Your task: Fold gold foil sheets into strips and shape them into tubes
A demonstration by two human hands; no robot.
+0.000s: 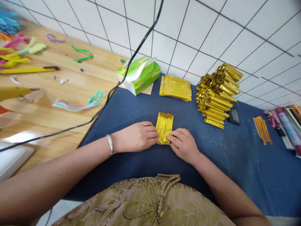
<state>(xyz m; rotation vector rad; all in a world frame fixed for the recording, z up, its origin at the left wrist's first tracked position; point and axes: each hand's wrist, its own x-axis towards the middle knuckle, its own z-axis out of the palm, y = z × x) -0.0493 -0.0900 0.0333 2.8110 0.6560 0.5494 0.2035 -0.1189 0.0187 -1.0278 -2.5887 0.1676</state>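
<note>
Foil (164,127): lying betw. my hands on blue cloth (235,163).
L hand (136,137): fingertips pinching its left edge.
R hand (183,144): pinching lower right corner.

Gold paper's (164,127) near end under fingers (152,135)

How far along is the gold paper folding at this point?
Done: a tall pile of folded gold pieces stands at the far right of the blue cloth. In hand: the left hand and right hand press a partly folded gold sheet flat. Left: a stack of flat gold sheets beside the green tissue pack looks unfolded.
</note>
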